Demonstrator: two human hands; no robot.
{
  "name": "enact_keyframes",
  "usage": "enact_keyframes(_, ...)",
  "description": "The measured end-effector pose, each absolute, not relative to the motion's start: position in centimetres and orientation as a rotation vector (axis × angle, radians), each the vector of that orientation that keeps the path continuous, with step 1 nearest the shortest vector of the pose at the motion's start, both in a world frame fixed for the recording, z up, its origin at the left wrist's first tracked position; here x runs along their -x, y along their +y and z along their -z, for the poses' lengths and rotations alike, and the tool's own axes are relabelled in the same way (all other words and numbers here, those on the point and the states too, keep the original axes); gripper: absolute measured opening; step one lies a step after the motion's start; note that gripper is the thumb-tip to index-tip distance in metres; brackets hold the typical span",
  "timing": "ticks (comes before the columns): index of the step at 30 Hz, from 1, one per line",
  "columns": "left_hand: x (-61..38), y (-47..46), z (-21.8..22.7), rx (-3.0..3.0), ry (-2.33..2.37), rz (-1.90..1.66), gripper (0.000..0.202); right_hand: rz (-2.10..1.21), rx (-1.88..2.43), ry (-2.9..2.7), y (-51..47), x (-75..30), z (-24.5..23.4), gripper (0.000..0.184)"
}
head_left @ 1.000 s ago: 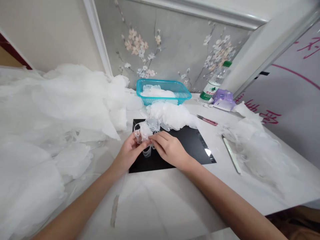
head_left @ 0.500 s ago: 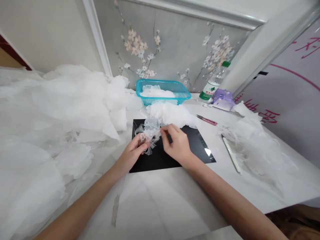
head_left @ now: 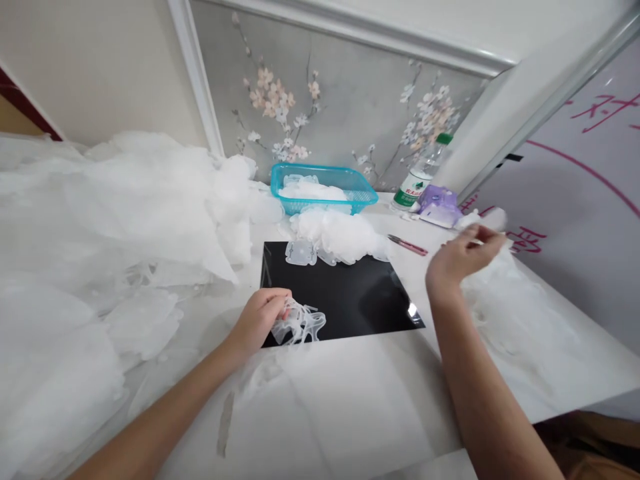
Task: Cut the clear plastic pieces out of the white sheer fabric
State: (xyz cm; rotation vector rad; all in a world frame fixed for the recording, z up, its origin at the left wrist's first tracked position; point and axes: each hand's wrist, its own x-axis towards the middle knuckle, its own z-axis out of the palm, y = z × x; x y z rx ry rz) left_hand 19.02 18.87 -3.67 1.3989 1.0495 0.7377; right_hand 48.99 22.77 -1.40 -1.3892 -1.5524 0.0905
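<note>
My left hand (head_left: pixel 257 320) rests at the near left corner of a black mat (head_left: pixel 340 300), its fingers curled into a tangle of translucent white mesh loops (head_left: pixel 300 325). My right hand (head_left: pixel 465 252) is raised over the table's right side, fingertips pinching a wisp of white tulle (head_left: pixel 493 220). More of that tulle spreads below it (head_left: pixel 515 320). A small translucent frilled piece (head_left: pixel 301 253) lies at the mat's far edge, against a puffy white tulle bunch (head_left: pixel 340 235).
A huge mound of white tulle (head_left: pixel 100 220) covers the left side. A turquoise plastic basket (head_left: pixel 323 189) holds white mesh. Pink-handled scissors (head_left: pixel 407 245), a plastic water bottle (head_left: pixel 417 177) and a purple packet (head_left: pixel 440 207) stand beyond the mat, on the white table (head_left: pixel 350 400).
My hands have separated: the right has moved far right and lifted tulle, while the left has dropped toward the mat's near edge with the mesh tangle. A frilled piece now lies at the far edge.
</note>
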Motion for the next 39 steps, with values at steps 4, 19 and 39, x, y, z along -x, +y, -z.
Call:
enact_keyframes(4,-19.2,18.7,3.7,-1.413,1.063,-0.748,0.018,-0.079,1.341,-1.715,22.8,-44.9,3.2,0.029)
enact_keyframes(19,-18.2,21.0,3.9,-0.616,1.143,-1.566,0.007,-0.364,0.89,-2.382,20.1,-35.3,5.8,0.023)
enact_keyframes(39,-17.3,22.0,3.0,-0.534,1.149,-1.522,0.014,0.562,1.943,-0.91,16.8,-61.0,-9.5,0.027)
